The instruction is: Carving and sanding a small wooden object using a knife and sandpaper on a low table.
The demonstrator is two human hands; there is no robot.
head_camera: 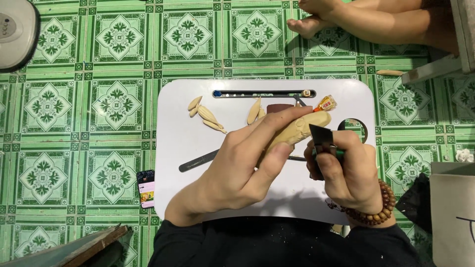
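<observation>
My left hand (242,165) grips a pale, partly carved wooden piece (306,127) above a small white lap table (183,143). My right hand (346,170), with a wooden bead bracelet at the wrist, holds a carving knife (321,138) with a dark blade and green handle. The blade rests against the side of the wooden piece. Several small pale carved wood shapes (205,113) lie on the table's far left part. A long dark flat tool (198,161) lies on the table beneath my left hand.
A phone (146,188) lies on the green patterned floor tiles left of the table. Another person's bare foot (309,23) rests at the top. A small orange object (326,103) sits near the table's slot. A white fan base (15,29) is top left; a bag (452,212) is right.
</observation>
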